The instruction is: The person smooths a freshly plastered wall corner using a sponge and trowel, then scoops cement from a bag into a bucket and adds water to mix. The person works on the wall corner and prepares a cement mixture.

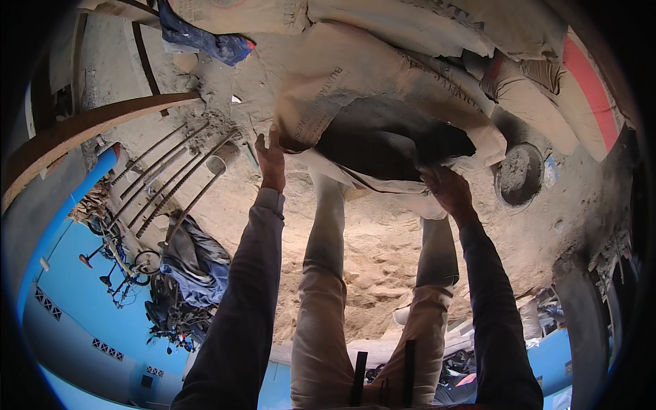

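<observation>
A large brown paper sack [383,72] lies in front of me with its wide mouth turned toward me. Its inside [369,137] is dark grey, and I cannot tell whether powder is in it. At the sack's left edge, my left hand [271,160] is closed on the paper, thumb apart on the outer side. My right hand [447,191] grips the near right rim of the mouth, its fingers partly in shadow. Between the two hands the near paper edge sags over my shins.
More filled sacks [540,102] lie at the far right. A round bucket [519,174] of grey material stands right of the sack. Ribbed steel rods [181,178], a curved wooden plank [102,116] and a blue pipe [75,201] are on the left. Dark blue cloth [201,34] lies far left.
</observation>
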Demonstrator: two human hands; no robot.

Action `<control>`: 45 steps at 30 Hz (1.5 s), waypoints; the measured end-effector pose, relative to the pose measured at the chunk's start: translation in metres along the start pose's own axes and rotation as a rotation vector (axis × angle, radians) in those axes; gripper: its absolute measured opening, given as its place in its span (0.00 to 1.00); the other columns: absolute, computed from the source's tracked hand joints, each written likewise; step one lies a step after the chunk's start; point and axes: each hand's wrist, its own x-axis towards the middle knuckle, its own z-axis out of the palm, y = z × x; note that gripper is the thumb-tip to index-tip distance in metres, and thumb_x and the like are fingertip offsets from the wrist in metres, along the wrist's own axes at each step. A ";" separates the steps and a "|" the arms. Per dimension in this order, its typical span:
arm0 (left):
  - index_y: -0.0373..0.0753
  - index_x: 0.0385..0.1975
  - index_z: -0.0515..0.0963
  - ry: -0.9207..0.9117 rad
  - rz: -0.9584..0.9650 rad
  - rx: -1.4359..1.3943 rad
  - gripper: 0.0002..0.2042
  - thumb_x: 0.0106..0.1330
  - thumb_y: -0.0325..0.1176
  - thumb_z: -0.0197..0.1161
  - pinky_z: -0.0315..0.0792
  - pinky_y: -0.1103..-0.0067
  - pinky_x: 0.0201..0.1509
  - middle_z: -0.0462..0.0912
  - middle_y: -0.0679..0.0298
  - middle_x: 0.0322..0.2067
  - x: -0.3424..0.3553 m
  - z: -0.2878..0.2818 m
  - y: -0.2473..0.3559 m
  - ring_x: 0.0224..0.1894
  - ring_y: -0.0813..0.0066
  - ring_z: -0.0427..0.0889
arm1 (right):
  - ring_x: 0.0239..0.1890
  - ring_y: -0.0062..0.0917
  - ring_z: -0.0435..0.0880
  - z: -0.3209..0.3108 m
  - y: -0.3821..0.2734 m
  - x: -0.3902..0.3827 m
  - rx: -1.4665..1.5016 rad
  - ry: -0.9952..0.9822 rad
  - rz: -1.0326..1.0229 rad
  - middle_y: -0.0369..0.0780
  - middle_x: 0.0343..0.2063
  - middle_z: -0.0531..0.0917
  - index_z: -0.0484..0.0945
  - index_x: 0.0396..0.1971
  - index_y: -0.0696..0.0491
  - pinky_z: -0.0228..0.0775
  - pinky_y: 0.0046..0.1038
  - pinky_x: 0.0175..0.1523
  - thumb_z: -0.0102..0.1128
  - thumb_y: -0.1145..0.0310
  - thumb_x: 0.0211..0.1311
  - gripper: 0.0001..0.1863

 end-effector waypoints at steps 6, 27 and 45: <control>0.35 0.67 0.77 -0.321 -0.240 -0.107 0.38 0.74 0.66 0.64 0.69 0.72 0.66 0.85 0.59 0.57 0.028 -0.006 0.005 0.56 0.69 0.83 | 0.46 0.45 0.90 0.012 -0.008 -0.010 0.086 0.007 0.180 0.45 0.43 0.90 0.87 0.56 0.37 0.83 0.44 0.50 0.68 0.54 0.73 0.15; 0.32 0.54 0.81 -0.570 0.035 0.456 0.30 0.67 0.55 0.77 0.79 0.74 0.49 0.88 0.60 0.41 0.051 0.011 0.038 0.44 0.72 0.86 | 0.40 0.53 0.89 0.052 -0.018 -0.051 0.427 0.181 0.270 0.50 0.38 0.89 0.84 0.47 0.49 0.80 0.47 0.42 0.66 0.55 0.76 0.14; 0.30 0.48 0.86 -0.496 0.136 0.228 0.27 0.72 0.55 0.73 0.74 0.80 0.37 0.86 0.70 0.31 -0.034 0.022 0.094 0.33 0.82 0.80 | 0.43 0.57 0.87 0.014 0.002 -0.090 0.320 0.221 0.448 0.52 0.40 0.88 0.80 0.46 0.52 0.78 0.54 0.44 0.64 0.55 0.76 0.15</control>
